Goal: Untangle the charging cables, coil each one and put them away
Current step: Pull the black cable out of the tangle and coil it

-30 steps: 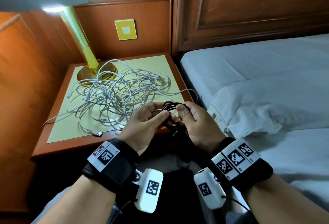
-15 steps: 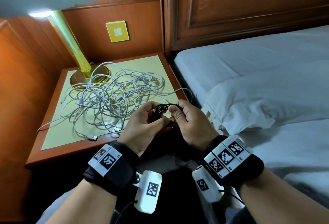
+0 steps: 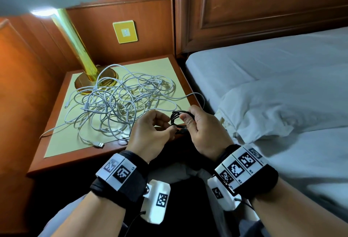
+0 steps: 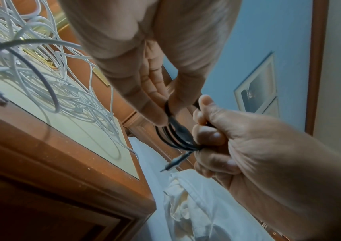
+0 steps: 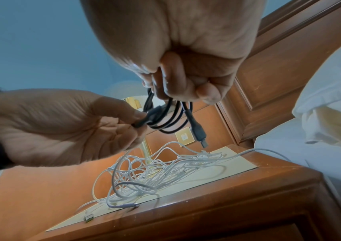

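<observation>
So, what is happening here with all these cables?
A person sits by a bedside table and is coiling a black cable. The right hand grips the small bundle of black loops, and the left hand pinches a strand of it near one plug end. The other plug end hangs loose below the right hand. A large tangle of white cables lies on the table beside the brass lamp, not yet sorted. Nothing there looks coiled yet.

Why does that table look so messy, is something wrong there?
The white cables lie in one tangled heap on the nightstand, looped over the lamp base, one strand hanging off the edge. Nothing looks broken; the black cable is neatly coiled.
</observation>
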A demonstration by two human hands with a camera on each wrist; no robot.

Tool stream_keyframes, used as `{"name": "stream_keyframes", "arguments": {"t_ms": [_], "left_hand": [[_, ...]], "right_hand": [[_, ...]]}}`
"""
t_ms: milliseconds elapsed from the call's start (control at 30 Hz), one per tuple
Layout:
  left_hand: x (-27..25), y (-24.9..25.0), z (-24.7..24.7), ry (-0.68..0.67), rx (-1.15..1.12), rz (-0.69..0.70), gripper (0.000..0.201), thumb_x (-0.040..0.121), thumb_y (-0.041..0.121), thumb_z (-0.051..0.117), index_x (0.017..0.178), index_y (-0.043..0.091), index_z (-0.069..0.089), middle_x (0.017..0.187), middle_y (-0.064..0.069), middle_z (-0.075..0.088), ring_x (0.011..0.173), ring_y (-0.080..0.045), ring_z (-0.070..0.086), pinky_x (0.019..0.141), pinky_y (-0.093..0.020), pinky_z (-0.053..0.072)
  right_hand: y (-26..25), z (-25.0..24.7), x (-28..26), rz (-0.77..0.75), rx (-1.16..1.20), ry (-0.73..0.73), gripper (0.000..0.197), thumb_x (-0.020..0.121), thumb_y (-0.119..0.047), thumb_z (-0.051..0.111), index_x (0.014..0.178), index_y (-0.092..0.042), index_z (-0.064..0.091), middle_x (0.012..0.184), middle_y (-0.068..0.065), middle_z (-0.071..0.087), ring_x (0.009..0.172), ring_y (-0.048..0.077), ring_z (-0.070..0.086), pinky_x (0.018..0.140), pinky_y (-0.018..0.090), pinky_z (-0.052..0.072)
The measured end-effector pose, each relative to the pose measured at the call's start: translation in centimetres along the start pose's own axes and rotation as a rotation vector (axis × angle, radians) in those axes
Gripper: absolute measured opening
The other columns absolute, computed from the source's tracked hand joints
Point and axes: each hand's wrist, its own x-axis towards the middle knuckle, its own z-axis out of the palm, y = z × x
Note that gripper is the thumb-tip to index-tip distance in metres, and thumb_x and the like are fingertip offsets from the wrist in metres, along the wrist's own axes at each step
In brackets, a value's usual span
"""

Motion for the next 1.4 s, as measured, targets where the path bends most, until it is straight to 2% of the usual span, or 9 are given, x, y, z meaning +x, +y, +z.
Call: {"name": "stream_keyframes", "arguments": {"t_ms": [200,333,467,567,867,967,1167,1267,1400], "left_hand": [[0.2,0.4,-0.9,-0.122,-0.100,0.004,0.018,0.085,0.002,0.075,0.090,0.018,0.073,0.079,0.001,0.071,0.064,-0.015,0.061,0.066,-0.034,0.050],[-0.2,0.6,-0.8,-0.121,-0.144,0.012,0.014,0.073,0.020,0.086,0.081,0.015,0.076,0.078,-0.014,0.073,0.070,-0.025,0.065,0.079,-0.052,0.056],[-0.4,0.4,-0.5,-0.084,-0.133,-0.009,0.024,0.072,0.026,0.089,0.075,0.015,0.068,0.077,-0.013,0.073,0.065,-0.026,0.066,0.070,-0.054,0.056],[-0.1,0.5,-0.4,-0.038,-0.183,-0.029,0.039,0.064,0.047,0.090,0.086,0.024,0.068,0.093,-0.005,0.074,0.082,-0.028,0.071,0.082,-0.058,0.058],[-0.6,1.3,-0.1,-0.089,-0.291,-0.150,0.011,0.084,0.012,0.078,0.094,0.006,0.075,0.078,-0.020,0.072,0.070,-0.027,0.064,0.071,-0.038,0.053],[-0.3,1.1,-0.3,-0.078,-0.280,-0.159,0.008,0.087,0.015,0.076,0.087,0.008,0.077,0.073,-0.013,0.070,0.068,-0.024,0.065,0.081,-0.048,0.056],[0.4,-0.2,-0.2,-0.019,-0.155,-0.077,0.018,0.096,0.018,0.066,0.082,0.016,0.077,0.069,-0.005,0.070,0.067,-0.023,0.068,0.076,-0.041,0.055],[0.3,-0.4,0.2,-0.021,0.008,-0.007,0.019,0.099,0.017,0.061,0.088,0.018,0.077,0.065,0.006,0.070,0.062,-0.012,0.064,0.065,-0.025,0.049],[0.8,-0.8,0.5,-0.056,0.074,-0.018,0.022,0.100,0.017,0.057,0.087,0.014,0.075,0.066,-0.003,0.068,0.057,-0.010,0.056,0.061,-0.028,0.043]], "right_hand": [[0.9,-0.4,0.4,0.009,-0.030,0.014,0.027,0.101,-0.045,0.045,0.092,-0.021,0.051,0.063,-0.006,0.054,0.058,0.008,0.051,0.053,0.019,0.038],[1.0,-0.2,0.9,0.169,0.144,0.024,0.036,0.100,-0.047,0.042,0.093,-0.015,0.056,0.074,0.001,0.064,0.071,0.018,0.064,0.066,0.037,0.050],[0.3,-0.3,1.3,0.367,0.597,-0.007,0.034,0.103,-0.041,0.046,0.079,-0.017,0.050,0.058,-0.011,0.047,0.050,0.008,0.044,0.047,0.022,0.038],[-0.5,-0.7,1.2,0.429,0.789,-0.046,0.037,0.103,-0.040,0.044,0.077,-0.015,0.047,0.056,-0.009,0.040,0.048,0.004,0.035,0.044,0.017,0.032],[-0.9,-0.9,1.3,0.544,0.942,-0.110,0.034,0.101,-0.042,0.048,0.093,-0.010,0.055,0.062,-0.003,0.047,0.042,0.007,0.032,0.048,0.024,0.026],[-0.5,-0.9,1.4,0.524,0.876,-0.094,0.030,0.099,-0.040,0.055,0.097,-0.010,0.060,0.073,0.000,0.061,0.045,0.011,0.038,0.051,0.027,0.028],[0.9,-1.2,1.3,0.314,0.161,-0.069,0.025,0.094,-0.041,0.064,0.088,-0.016,0.068,0.065,-0.006,0.066,0.059,0.006,0.062,0.069,0.028,0.052],[0.8,-1.2,1.3,0.373,0.183,-0.109,0.033,0.095,-0.036,0.065,0.087,-0.004,0.066,0.070,0.008,0.072,0.044,0.001,0.060,0.060,0.028,0.049],[1.0,-0.9,1.5,0.423,0.219,-0.134,0.026,0.094,-0.031,0.066,0.091,-0.005,0.066,0.071,0.012,0.073,0.037,0.000,0.055,0.050,0.025,0.050]]}}
